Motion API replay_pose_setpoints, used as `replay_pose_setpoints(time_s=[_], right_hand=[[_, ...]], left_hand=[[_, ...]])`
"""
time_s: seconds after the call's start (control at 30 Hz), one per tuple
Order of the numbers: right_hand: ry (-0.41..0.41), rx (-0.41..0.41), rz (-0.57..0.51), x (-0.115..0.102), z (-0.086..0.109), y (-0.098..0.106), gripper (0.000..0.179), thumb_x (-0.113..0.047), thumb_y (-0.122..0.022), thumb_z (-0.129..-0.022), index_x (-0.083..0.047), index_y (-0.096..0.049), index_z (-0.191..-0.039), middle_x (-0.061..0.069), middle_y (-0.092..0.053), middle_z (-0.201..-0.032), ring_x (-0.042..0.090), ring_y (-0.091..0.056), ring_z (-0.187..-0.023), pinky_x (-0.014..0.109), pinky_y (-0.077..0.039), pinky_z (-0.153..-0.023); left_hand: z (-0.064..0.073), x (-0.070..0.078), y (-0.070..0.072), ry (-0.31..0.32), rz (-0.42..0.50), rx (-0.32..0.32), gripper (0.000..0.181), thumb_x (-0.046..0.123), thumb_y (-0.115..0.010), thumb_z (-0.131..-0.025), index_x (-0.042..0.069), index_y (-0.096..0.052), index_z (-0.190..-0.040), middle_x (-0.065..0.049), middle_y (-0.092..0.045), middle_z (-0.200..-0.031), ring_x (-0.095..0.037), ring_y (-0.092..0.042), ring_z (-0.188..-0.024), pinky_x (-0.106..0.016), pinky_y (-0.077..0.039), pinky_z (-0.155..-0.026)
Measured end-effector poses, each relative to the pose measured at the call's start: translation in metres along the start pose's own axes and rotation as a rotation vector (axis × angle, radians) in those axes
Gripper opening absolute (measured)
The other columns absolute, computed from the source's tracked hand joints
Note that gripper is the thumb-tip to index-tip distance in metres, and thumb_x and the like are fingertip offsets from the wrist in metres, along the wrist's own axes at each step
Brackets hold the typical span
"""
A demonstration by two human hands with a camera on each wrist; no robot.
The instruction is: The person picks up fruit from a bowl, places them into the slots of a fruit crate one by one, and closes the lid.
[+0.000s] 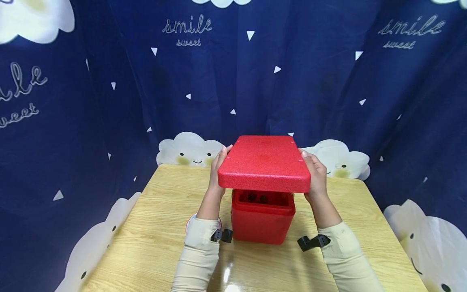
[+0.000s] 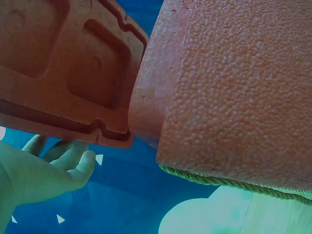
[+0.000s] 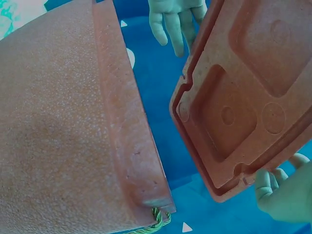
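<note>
Both my hands hold a red foam lid [image 1: 264,164] level above a red foam box [image 1: 262,223]. My left hand [image 1: 217,168] holds the lid's left edge, and my right hand [image 1: 316,174] holds its right edge. Under the raised lid, the front of the box's mouth shows a few dark round things [image 1: 251,197] inside; the rest of the inside is hidden. Recessed panels mark the lid's underside [image 2: 97,66] in the left wrist view. A twisted green-gold cord [image 3: 158,222] hangs at the box's rim in the right wrist view.
The box stands on a light wooden table [image 1: 146,243]. Left of it, a round white thing with a red rim [image 1: 189,223] is mostly hidden behind my left sleeve. A dark blue curtain [image 1: 262,81] with clouds and white triangles surrounds the table.
</note>
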State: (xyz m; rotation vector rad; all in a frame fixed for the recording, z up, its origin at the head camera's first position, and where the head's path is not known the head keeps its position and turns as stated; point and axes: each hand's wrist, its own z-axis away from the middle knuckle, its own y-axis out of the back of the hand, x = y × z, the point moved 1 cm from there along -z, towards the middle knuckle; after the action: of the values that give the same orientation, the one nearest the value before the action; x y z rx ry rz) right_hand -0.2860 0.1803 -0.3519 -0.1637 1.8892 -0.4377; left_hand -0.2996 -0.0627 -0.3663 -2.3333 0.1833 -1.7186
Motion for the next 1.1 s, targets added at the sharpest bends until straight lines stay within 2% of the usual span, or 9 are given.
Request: replay_pose_setpoints(time_s=[0.1,0.2,0.3,0.4,0.57,0.73,0.87,1.0,1.1], right_hand=[[-0.018,0.003,-0.006,0.001,-0.001,0.0,0.035,-0.013,-0.048,-0.097,0.007,-0.049,-0.126,0.004,-0.064,-0.098,0.013,-0.063,-0.078,0.021,-0.052,-0.065],[-0.027,0.011,0.001,0.002,-0.001,0.0,0.03,-0.012,-0.047,-0.097,0.002,-0.05,-0.124,0.003,-0.061,-0.102,0.012,-0.061,-0.082,0.021,-0.051,-0.068],[-0.03,0.013,0.007,0.002,0.0,0.001,0.025,-0.012,-0.048,-0.097,0.001,-0.052,-0.118,0.004,-0.062,-0.101,0.013,-0.061,-0.079,0.021,-0.051,-0.065],[-0.034,0.008,0.012,0.003,0.001,0.002,0.026,-0.013,-0.048,-0.097,0.003,-0.054,-0.117,0.003,-0.064,-0.097,0.013,-0.062,-0.076,0.022,-0.051,-0.063],[-0.055,-0.017,0.065,0.002,0.002,0.004,0.036,-0.015,-0.046,-0.098,0.005,-0.049,-0.128,-0.001,-0.063,-0.098,0.01,-0.06,-0.081,0.021,-0.05,-0.068],[-0.078,-0.019,0.121,0.002,0.005,0.006,0.039,-0.016,-0.043,-0.098,0.004,-0.042,-0.132,-0.002,-0.056,-0.105,0.009,-0.054,-0.091,0.019,-0.046,-0.074],[-0.088,-0.035,0.117,0.003,0.007,0.007,0.038,-0.015,-0.044,-0.098,0.005,-0.042,-0.13,0.001,-0.053,-0.103,0.01,-0.052,-0.09,0.019,-0.045,-0.074],[-0.118,-0.114,0.126,0.005,0.009,0.011,0.046,-0.015,-0.043,-0.097,0.003,-0.035,-0.139,0.007,-0.049,-0.121,0.013,-0.05,-0.101,0.02,-0.045,-0.08],[-0.146,-0.206,0.132,0.007,0.01,0.016,0.053,-0.014,-0.042,-0.097,0.001,-0.024,-0.145,0.012,-0.034,-0.142,0.018,-0.041,-0.119,0.02,-0.041,-0.089]], left_hand=[[0.0,-0.002,-0.001,-0.004,0.044,0.025,0.061,0.047,-0.045,-0.091,0.0,-0.044,-0.131,-0.014,-0.051,-0.121,-0.023,-0.053,-0.104,-0.033,-0.044,-0.086],[0.0,-0.005,-0.001,-0.012,0.087,0.042,0.046,0.04,-0.046,-0.093,0.002,-0.045,-0.12,-0.01,-0.053,-0.107,-0.019,-0.055,-0.091,-0.028,-0.045,-0.075],[-0.001,-0.006,-0.001,-0.005,0.121,0.023,0.033,0.033,-0.046,-0.096,0.003,-0.048,-0.109,-0.006,-0.055,-0.094,-0.016,-0.056,-0.081,-0.025,-0.045,-0.068],[0.0,-0.005,0.0,0.018,0.132,-0.015,0.033,0.029,-0.046,-0.097,0.0,-0.052,-0.111,-0.004,-0.058,-0.09,-0.014,-0.057,-0.078,-0.025,-0.047,-0.066],[0.002,-0.004,-0.001,0.046,0.115,-0.063,0.042,0.026,-0.044,-0.098,-0.005,-0.05,-0.126,-0.007,-0.06,-0.101,-0.014,-0.058,-0.086,-0.028,-0.048,-0.073],[0.003,-0.006,-0.002,0.042,0.06,-0.043,0.043,0.024,-0.044,-0.097,-0.005,-0.048,-0.129,-0.012,-0.056,-0.114,-0.014,-0.053,-0.097,-0.028,-0.044,-0.082],[0.004,-0.011,-0.002,0.041,0.013,-0.033,0.045,0.026,-0.048,-0.094,-0.004,-0.048,-0.126,-0.013,-0.053,-0.114,-0.016,-0.05,-0.099,-0.03,-0.04,-0.086],[0.007,-0.017,0.0,0.051,-0.013,-0.099,0.049,0.026,-0.049,-0.092,-0.002,-0.045,-0.132,-0.015,-0.05,-0.125,-0.021,-0.048,-0.111,-0.034,-0.037,-0.094],[0.009,-0.02,0.002,0.055,-0.026,-0.183,0.057,0.024,-0.051,-0.091,-0.001,-0.036,-0.14,-0.015,-0.04,-0.139,-0.023,-0.039,-0.124,-0.036,-0.031,-0.102]])
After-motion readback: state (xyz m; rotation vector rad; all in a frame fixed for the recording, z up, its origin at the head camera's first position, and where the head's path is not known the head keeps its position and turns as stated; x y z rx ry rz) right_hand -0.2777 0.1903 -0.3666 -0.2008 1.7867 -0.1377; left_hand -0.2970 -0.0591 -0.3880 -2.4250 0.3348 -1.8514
